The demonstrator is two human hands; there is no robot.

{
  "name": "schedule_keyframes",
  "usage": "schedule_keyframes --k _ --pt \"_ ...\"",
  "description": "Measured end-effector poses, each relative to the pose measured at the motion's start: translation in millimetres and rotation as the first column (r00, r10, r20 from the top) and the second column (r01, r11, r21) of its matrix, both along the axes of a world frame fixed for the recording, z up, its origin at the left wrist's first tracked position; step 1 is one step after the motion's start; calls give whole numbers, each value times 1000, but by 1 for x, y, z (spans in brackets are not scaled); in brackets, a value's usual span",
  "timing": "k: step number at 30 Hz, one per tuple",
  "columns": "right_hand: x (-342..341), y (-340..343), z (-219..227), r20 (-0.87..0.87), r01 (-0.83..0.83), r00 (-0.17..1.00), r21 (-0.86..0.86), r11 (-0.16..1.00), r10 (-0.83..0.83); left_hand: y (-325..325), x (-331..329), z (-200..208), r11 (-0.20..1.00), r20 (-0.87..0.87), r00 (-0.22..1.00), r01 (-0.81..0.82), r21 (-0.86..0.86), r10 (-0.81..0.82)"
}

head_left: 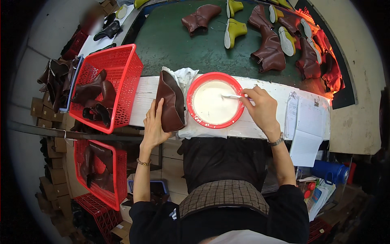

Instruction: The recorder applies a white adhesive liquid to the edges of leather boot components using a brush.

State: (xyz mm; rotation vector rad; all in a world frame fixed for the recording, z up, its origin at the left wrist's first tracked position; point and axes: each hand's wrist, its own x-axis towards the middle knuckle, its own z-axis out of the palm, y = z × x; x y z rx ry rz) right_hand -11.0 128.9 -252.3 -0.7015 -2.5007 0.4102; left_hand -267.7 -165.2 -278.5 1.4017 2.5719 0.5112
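Note:
My left hand [154,122] grips a brown leather boot upper [170,107] at the white bench edge, its opening turned up toward me. To the right of it stands a red bowl [192,87] of creamy white liquid [209,101], which looks like glue. Pinched in my right hand [262,107] is a thin white-handled tool, likely a brush [231,96], its tip over or in the liquid; the tip's shape is hard to make out. A crumpled white cloth [185,77] lies between boot and bowl.
Brown boots [270,51] and yellow-green shoe lasts with pale soles [235,32] lie on the green surface [170,49], some by a glowing orange heater [335,77]. Red baskets [132,69] of uppers stand left. Papers [306,130] hang at right, above a blue jug [329,171].

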Motion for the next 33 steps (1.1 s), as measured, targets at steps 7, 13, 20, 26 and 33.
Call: schedule_keyframes --k 7,13,20,26,33 --pt "7 1 3 -143 76 984 -187 979 -104 -6 13 22 902 155 988 -57 428 -11" --pt "-7 -9 21 -469 -285 881 -428 858 59 -2 48 59 881 49 985 124 456 -164" --pt "-14 11 36 -451 -222 891 -352 909 43 0 64 73 785 159 909 232 574 -385" --pt "-10 11 27 -579 -313 807 -250 916 118 -1 74 74 821 391 870 26 570 -300" --pt "7 -6 17 -560 -373 811 -276 886 166 3 78 77 789 495 823 -98 607 -278"
